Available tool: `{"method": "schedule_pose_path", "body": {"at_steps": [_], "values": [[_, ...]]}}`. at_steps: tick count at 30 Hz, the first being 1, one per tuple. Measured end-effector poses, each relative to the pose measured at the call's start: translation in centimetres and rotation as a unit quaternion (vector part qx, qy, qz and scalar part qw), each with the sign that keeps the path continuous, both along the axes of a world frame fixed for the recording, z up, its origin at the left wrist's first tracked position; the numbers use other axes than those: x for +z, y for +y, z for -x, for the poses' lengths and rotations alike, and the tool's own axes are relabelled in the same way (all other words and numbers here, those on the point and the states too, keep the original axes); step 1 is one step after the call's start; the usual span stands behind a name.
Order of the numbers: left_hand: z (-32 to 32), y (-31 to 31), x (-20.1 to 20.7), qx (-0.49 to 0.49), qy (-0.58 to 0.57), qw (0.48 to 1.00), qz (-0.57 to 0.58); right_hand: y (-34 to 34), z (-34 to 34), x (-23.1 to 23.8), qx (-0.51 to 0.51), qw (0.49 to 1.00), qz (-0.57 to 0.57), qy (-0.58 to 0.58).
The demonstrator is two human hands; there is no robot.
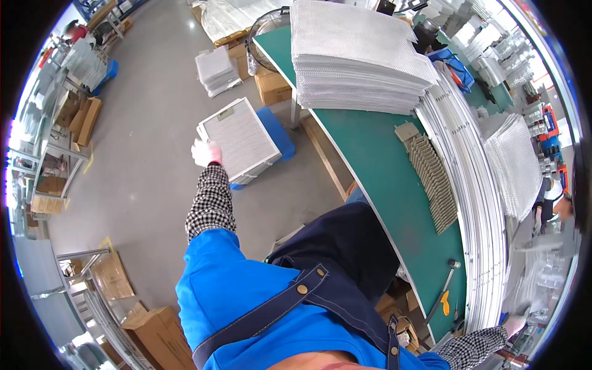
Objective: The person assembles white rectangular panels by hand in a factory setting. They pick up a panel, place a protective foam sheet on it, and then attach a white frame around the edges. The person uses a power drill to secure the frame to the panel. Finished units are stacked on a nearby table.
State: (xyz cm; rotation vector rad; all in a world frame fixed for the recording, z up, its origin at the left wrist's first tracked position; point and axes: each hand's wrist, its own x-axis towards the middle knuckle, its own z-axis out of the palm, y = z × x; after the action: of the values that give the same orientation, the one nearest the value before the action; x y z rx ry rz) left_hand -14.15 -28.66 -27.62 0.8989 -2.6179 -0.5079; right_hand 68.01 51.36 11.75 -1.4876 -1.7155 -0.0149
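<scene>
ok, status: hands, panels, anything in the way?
Left hand at left edge of framed mesh panels, grip unclear. Right hand out beside white strips, grip unclear. Nothing visibly blocking the panels.

Silver-grey panel [242, 140]; right glove [514, 325] perhaps white

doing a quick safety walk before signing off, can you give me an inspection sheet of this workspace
surface: green tabletop, bearing a tall stack of mesh sheets, long pale strips and a row of small beige pieces
work items: framed mesh panels stacked on a blue support, beside the table
clutter: hammer-like tool and yellow-handled tool near the table's near end
grips: left grip at the panels' left edge; right grip beyond the strips' near end; hold unclear for both
cables: nothing seen clearly
surroundings: grey floor, cardboard box, fan behind the table, co-worker at far right
</scene>
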Motion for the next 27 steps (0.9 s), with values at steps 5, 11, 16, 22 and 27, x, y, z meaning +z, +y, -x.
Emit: {"method": "schedule_pose_path", "body": {"at_steps": [5,11,16,22,27], "values": [[2.6,11.6,14.2,-0.280,0.364,0.888,-0.023,2.8,-1.8,-5.3,-0.035,0.930,0.190,0.312],[-0.6,28.8,33.5,-0.576,0.558,0.598,0.016,6.5,-2.2,-10.4,-0.089,0.950,0.120,-0.275],[-1.6,41.5,38.2,-0.771,0.282,0.566,0.077,5.8,0.1,-11.0,-0.060,0.967,0.184,-0.166],[1.5,48.1,36.5,-0.805,-0.027,0.564,0.182,-1.0,6.0,-8.2,-0.142,0.948,0.179,-0.222],[6.5,44.5,41.6,-0.843,0.087,0.516,-0.128,-4.6,9.4,-5.4,-0.233,0.874,-0.228,-0.360]]}}
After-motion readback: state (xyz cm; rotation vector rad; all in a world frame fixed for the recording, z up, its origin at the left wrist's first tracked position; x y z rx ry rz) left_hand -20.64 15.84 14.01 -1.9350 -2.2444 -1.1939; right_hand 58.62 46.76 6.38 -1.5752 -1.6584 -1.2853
